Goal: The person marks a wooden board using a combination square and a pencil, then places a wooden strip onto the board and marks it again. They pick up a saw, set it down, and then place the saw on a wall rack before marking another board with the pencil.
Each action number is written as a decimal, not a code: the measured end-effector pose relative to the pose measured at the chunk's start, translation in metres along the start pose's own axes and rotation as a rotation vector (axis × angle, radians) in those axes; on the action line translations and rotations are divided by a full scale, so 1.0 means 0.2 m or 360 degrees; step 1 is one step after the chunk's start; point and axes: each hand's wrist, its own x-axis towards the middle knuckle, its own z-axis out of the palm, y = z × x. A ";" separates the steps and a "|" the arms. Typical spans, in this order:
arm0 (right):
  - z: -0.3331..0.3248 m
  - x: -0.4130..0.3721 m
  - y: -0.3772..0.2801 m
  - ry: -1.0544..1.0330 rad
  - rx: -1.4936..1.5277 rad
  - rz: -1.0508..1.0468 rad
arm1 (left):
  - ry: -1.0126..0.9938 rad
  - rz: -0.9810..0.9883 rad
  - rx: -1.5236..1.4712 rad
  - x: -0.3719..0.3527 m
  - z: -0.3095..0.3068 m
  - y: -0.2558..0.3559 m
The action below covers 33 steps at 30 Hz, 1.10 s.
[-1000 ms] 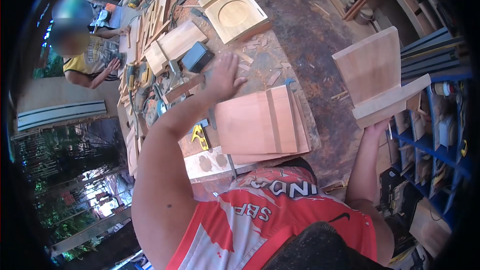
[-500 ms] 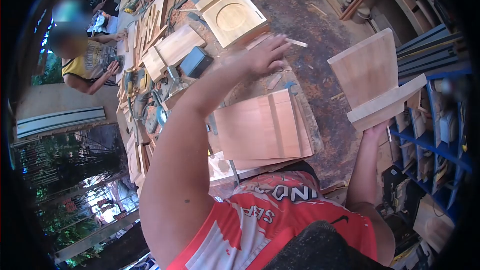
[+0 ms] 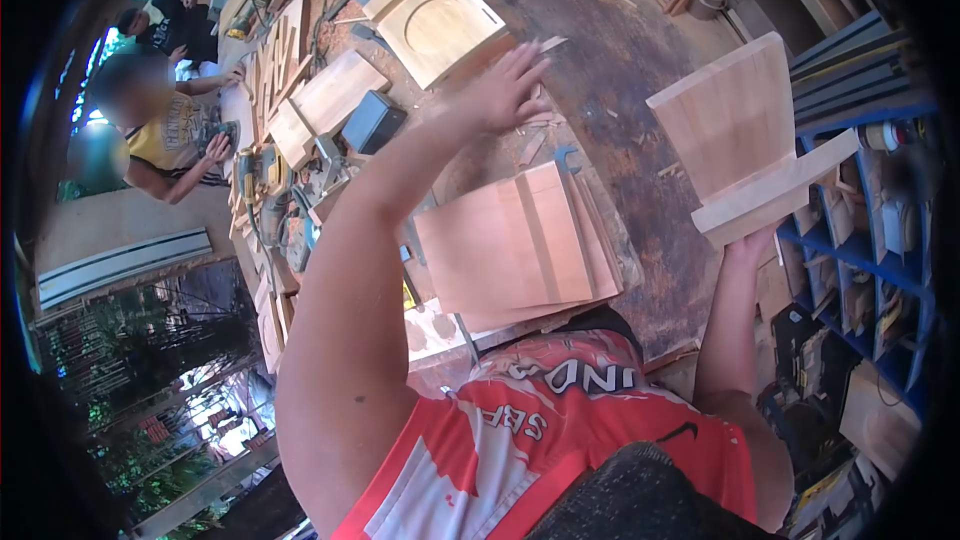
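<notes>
My left hand (image 3: pixel 513 90) is stretched over the workbench (image 3: pixel 610 140), palm down with fingers spread. A small pale wood scrap (image 3: pixel 554 43) shows right at its fingertips. On the right, my right hand (image 3: pixel 752 243) grips a wooden assembly (image 3: pixel 728 125) from below and holds it up beside the bench. This assembly is a wide tapered panel with a narrower crosspiece along its lower end; the crosspiece hides part of my fingers. In front of my body lies a stack of wooden panels (image 3: pixel 490 250), the top one with a groove across it. A blue wrench (image 3: pixel 567 160) lies just beyond.
A wooden piece with a circular recess (image 3: pixel 440 28), a dark box (image 3: pixel 374 122), power drills (image 3: pixel 250 175) and wood strips (image 3: pixel 285 60) crowd the bench's left side. Across it, a person in a yellow top (image 3: pixel 170 135) works. Blue shelving (image 3: pixel 860 265) stands at right.
My left hand has moved slightly left over the bench, and the pale scrap at its fingertips has turned. Fewer shavings show on the bench's right part. The right hand still holds the wooden assembly.
</notes>
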 end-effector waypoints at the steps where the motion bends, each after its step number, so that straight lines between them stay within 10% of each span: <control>1: -0.07 0.03 0.02 -0.0078 0.0011 0.0000 | -0.0045 0.0122 -0.0054 0.09 0.01 0.04; 18: -0.30 0.11 0.02 0.0032 0.0211 0.0140 | -0.0486 0.0628 -0.0054 -0.04 -0.05 0.09; 24: -0.28 0.10 0.02 0.0003 0.0208 0.0144 | -0.0162 0.0315 -0.0157 0.35 0.05 0.04; 27: -0.24 0.10 0.00 0.0030 0.0203 0.0198 | 0.0571 0.0161 -0.0175 0.45 -0.06 0.08; 33: -0.01 0.06 -0.01 -0.0030 0.0054 0.0161 | 0.0374 -0.0332 -0.0947 -0.05 -0.42 0.15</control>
